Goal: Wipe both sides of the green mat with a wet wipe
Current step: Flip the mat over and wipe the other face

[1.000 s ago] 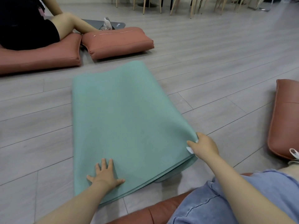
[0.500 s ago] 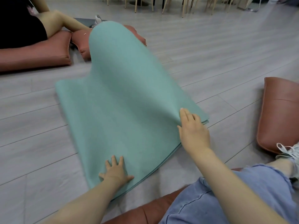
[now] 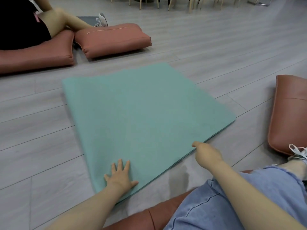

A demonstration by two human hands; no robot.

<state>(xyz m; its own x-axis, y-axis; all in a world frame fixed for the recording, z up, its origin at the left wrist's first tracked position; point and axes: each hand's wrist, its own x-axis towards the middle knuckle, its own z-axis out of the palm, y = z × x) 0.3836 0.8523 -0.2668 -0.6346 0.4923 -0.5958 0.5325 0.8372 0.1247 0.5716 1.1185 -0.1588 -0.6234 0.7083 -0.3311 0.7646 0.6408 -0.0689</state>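
Change since half a second ago: the green mat (image 3: 141, 117), then billowing up in a tall hump toward the far cushions, now lies flat on the floor (image 3: 216, 52), folded in layers whose edges show along its near right side. My right hand (image 3: 207, 154) has come off the mat's raised surface and sits at that near right edge. My left hand (image 3: 120, 175) has stayed pressed on the near corner.

Count, placed from the mat:
- Green mat: one, folded, flat on the grey plank floor directly ahead of me.
- My hands: two. Left, fingers spread wide and flat, palm down on the mat's near corner. Right, fingers curled under with one fingertip touching the mat's near right edge; whether it holds anything I cannot tell.
- Rust-red cushions (image 3: 114, 39): four in view. Two beyond the mat's far left side, one to the mat's right, one under me on the near side.
- Other person: one, seated on the far-left cushion beyond the mat.
- My jeans leg (image 3: 240, 200): one, near right of the mat.
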